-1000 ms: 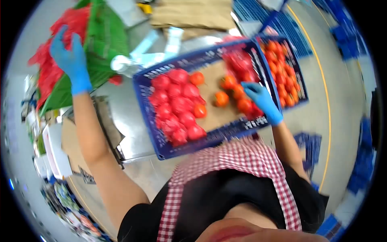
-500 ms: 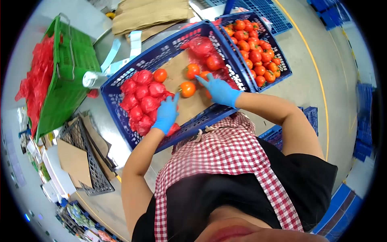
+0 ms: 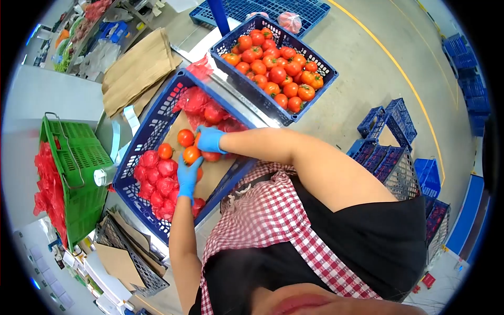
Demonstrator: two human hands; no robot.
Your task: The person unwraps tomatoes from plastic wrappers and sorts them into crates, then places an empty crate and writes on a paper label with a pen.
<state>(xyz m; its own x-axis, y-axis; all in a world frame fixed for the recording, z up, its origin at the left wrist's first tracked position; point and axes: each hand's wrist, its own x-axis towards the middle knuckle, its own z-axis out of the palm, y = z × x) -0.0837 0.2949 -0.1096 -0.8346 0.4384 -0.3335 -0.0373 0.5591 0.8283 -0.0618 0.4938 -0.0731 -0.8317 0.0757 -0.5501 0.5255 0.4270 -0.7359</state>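
Both my hands wear blue gloves and work inside a blue crate (image 3: 153,126) lined with cardboard (image 3: 211,176). My left hand (image 3: 187,180) has its fingers wrapped round an orange-red tomato (image 3: 191,154). Close beside it, my right hand (image 3: 211,140) closes on another tomato (image 3: 197,140), mostly hidden by the fingers. Two loose tomatoes, one above (image 3: 186,137) and one to the left (image 3: 165,151), lie near them. Tomatoes in red plastic bags (image 3: 158,178) fill the crate's left end. More red-bagged tomatoes (image 3: 195,100) lie at the far end.
A second blue crate (image 3: 328,79) full of loose tomatoes (image 3: 277,74) stands beyond the first. At left is a green crate (image 3: 84,157) with red bags (image 3: 50,189) over its side. Brown paper sheets (image 3: 137,71) lie behind. Stacked crates (image 3: 401,176) stand on the floor at right.
My view has turned, so the crates appear shifted left. My left hand has moved from the bagged tomatoes to a loose tomato. My right hand is now close beside it.
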